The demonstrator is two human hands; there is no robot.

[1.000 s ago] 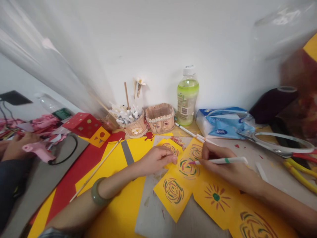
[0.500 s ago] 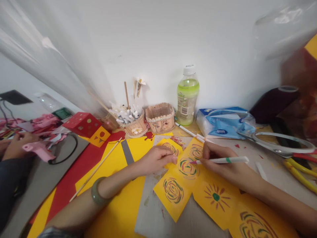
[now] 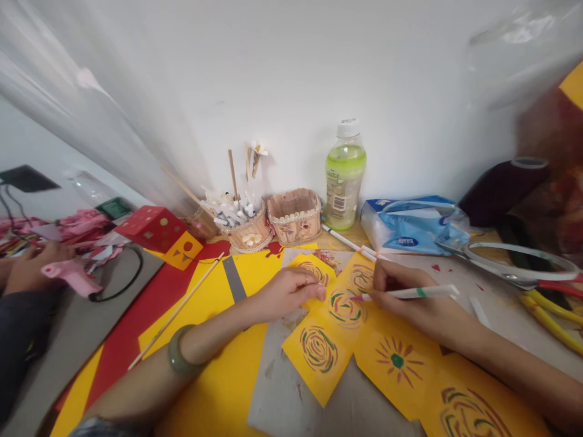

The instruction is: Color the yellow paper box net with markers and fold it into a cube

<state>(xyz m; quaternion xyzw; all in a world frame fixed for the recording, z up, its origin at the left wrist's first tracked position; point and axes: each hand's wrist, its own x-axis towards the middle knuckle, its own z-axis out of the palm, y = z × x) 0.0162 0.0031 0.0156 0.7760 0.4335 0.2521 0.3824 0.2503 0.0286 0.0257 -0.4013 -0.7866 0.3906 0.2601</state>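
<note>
The left hand point(image 3: 291, 295) lies on the yellow paper point(image 3: 359, 334), fingers loosely curled, whether gripping I cannot tell; the right hand point(image 3: 405, 303) pinches a marker point(image 3: 428, 293), its tip at rings drawn there. A stick point(image 3: 175, 312) lies left of them. Beyond the grey board point(image 3: 277, 394), two baskets point(image 3: 296, 221), a bottle point(image 3: 344, 182) and a tissue pack point(image 3: 405, 227) line the white wall point(image 3: 273, 73).
</note>
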